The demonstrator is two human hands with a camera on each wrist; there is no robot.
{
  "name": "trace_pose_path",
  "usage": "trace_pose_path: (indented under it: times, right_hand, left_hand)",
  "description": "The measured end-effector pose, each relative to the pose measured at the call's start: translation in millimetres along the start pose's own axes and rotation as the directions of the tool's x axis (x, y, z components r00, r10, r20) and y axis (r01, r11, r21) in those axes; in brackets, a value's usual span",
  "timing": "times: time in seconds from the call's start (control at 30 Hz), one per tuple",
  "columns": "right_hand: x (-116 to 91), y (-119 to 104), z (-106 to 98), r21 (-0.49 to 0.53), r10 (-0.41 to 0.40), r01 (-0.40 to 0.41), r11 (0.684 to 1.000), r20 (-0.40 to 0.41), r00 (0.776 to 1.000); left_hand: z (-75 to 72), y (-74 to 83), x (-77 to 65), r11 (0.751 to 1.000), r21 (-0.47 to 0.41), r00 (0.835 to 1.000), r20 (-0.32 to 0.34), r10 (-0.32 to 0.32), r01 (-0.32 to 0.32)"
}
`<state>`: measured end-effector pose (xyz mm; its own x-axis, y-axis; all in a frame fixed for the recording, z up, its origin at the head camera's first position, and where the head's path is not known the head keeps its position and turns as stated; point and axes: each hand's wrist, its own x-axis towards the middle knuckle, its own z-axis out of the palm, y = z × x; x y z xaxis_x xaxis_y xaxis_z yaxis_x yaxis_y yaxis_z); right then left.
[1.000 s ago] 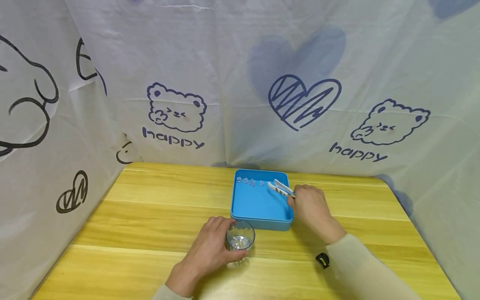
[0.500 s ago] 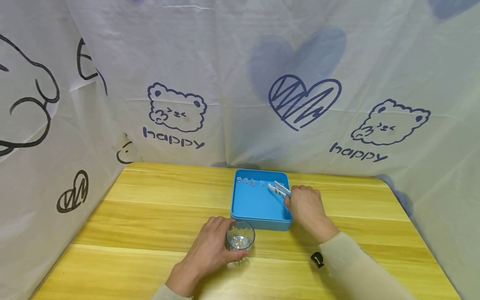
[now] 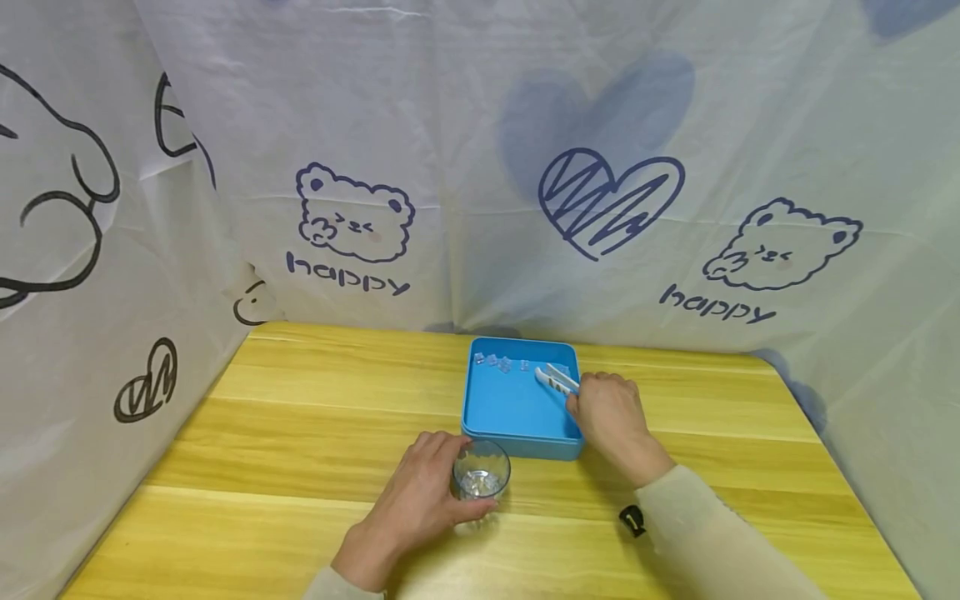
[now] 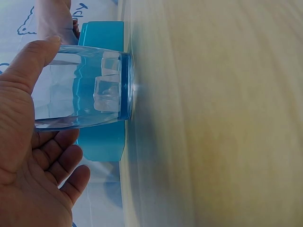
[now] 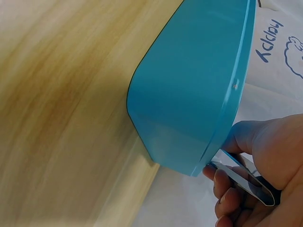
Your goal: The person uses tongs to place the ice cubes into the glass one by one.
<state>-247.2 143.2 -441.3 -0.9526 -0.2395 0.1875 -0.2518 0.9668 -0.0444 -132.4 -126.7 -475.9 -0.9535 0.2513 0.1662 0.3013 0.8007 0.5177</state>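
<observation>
My left hand (image 3: 420, 492) holds a clear drinking glass (image 3: 481, 471) by its sides between thumb and fingers. The glass stands upright on the table, with clear cubes (image 4: 107, 93) at its bottom. Over the right side of a blue tray (image 3: 517, 408), my right hand (image 3: 613, 417) grips a pair of tongs (image 3: 553, 379) with white tips and a bent metal handle (image 5: 265, 196). Their tips point left inside the tray, close to the clear cubes (image 3: 505, 365) along its back. The tray wall hides the tips in the right wrist view.
The glass stands just in front of the tray's near left corner. A wood-grain table (image 3: 300, 467) extends around both. Printed white cloth (image 3: 480, 208) hangs behind the table and at its sides. A small black item (image 3: 632, 521) shows beside the right sleeve.
My right hand has shifted slightly left, and the tong arms have come closer together. The left hand and the glass have stayed in place.
</observation>
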Motion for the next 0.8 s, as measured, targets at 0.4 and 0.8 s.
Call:
trace_pose_path:
  times: [0.4, 0.8]
  right_hand:
    - [-2, 0, 0, -0.004, -0.008, 0.008, 1.000, -0.010, 1.000]
    - [-11, 1, -7, 0.038, -0.049, 0.053, 0.998, -0.090, 0.995]
  left_hand:
    - [0.7, -0.4, 0.7, 1.000, -0.001, 1.000, 0.002, 0.000, 0.000]
    - [1.2, -0.3, 0.2, 1.000, -0.009, 1.000, 0.001, -0.006, 0.006]
